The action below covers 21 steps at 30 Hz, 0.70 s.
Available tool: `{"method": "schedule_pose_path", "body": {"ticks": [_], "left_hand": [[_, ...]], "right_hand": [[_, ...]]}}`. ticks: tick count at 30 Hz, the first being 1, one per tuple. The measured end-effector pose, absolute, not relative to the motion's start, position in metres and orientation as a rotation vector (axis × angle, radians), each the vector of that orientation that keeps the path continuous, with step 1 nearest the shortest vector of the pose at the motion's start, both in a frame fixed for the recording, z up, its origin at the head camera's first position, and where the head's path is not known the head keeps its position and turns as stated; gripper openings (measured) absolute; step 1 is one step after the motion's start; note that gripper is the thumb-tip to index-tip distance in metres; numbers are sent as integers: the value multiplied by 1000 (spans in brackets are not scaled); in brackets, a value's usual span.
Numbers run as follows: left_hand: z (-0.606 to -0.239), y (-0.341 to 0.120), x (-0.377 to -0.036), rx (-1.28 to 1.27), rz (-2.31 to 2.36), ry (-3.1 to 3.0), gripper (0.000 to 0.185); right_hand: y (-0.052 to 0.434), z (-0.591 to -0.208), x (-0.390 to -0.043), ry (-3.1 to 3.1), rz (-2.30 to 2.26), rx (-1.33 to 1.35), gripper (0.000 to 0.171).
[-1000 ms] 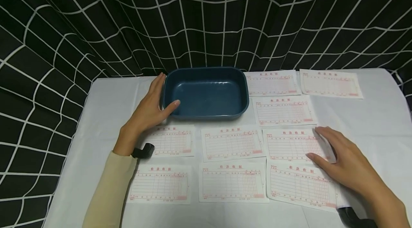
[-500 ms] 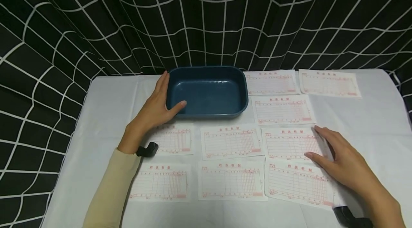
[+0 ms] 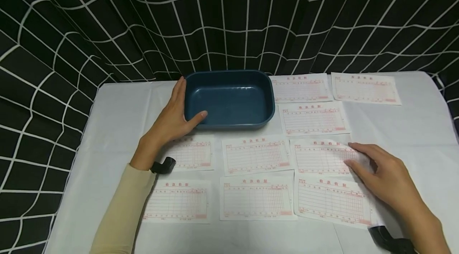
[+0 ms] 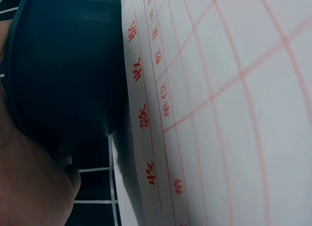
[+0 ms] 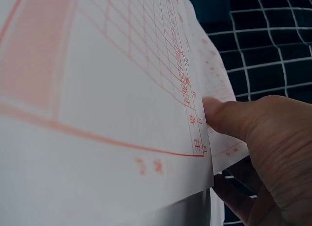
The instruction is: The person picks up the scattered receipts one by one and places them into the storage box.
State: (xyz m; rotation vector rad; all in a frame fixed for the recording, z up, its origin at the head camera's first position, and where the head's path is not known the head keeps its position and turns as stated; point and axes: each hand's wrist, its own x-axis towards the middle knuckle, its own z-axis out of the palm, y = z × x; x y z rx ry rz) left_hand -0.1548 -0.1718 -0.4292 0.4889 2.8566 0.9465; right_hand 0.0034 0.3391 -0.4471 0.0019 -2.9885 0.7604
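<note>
A dark blue tray [image 3: 267, 112] sits at the back middle of the white-covered table [image 3: 118, 126]. My left hand [image 3: 177, 106] grips its front left corner, fingers along the left wall and thumb on the front rim; the left wrist view shows the tray's wall [image 4: 63, 74] beside my palm. My right hand [image 3: 362, 158] pinches the right edge of a red-printed receipt [image 3: 319, 156] in the middle row. In the right wrist view the thumb [image 5: 229, 121] lies on top of that lifted receipt edge [image 5: 97, 89], with fingers beneath.
Several more red-printed receipts lie flat in rows across the table, such as one [image 3: 256, 154] in the middle and one [image 3: 363, 88] at the back right. A black curtain with a white grid [image 3: 229, 18] hangs behind and to the left.
My left hand has nudged the tray slightly right and back. My right hand's fingers have closed on the receipt's right edge, which now lifts and wrinkles.
</note>
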Motion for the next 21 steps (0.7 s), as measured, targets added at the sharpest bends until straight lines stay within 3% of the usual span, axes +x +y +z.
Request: {"method": "schedule_pose_path", "body": {"ticks": [13,21], "left_hand": [[-430,-174,-155,475,974,2842,113],[-430,-173,-154,479,974,2842,113]], "right_hand": [[349,-446,-3,-2825,738,58,27],[349,-435,-3,-2860,824,-18,20]]}}
